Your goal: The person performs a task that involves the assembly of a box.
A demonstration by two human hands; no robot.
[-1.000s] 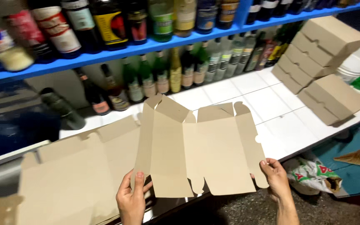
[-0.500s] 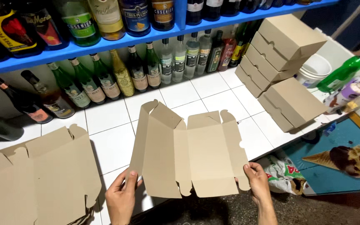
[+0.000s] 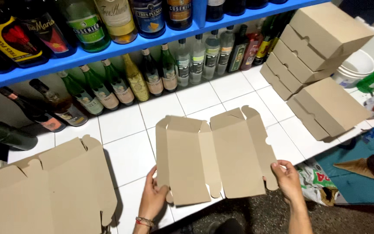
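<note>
Nearest the camera, the left hand (image 3: 153, 200) pinches the near left edge of a flat cardboard box blank (image 3: 215, 158), fingers curled over the outer flap and thumb under it. The right hand (image 3: 287, 178) grips the blank's near right flap the same way, closed on the card. The blank lies unfolded on the white tiled counter (image 3: 126, 151), its near edge at the counter's front lip, its side panels lifting slightly along the creases.

The blank looks light and thin, stiff across its panels but ready to bend at the scored lines. It would likely flop if held by one corner, so the outer flaps near the creases seem the best places to hold it. Its cut edges and small tabs could tear or crumple under a hard squeeze.

Left of the blank sits a stack of more flat blanks (image 3: 44, 190), close enough for the flaps to brush. Right of it and further back, folded boxes (image 3: 321, 65) lean in a pile, with a white bucket (image 3: 356, 67) behind them. Beyond the blank, a row of glass bottles (image 3: 152, 78) stands against the wall under a blue shelf (image 3: 122, 45) with more bottles, fragile if knocked.
</note>
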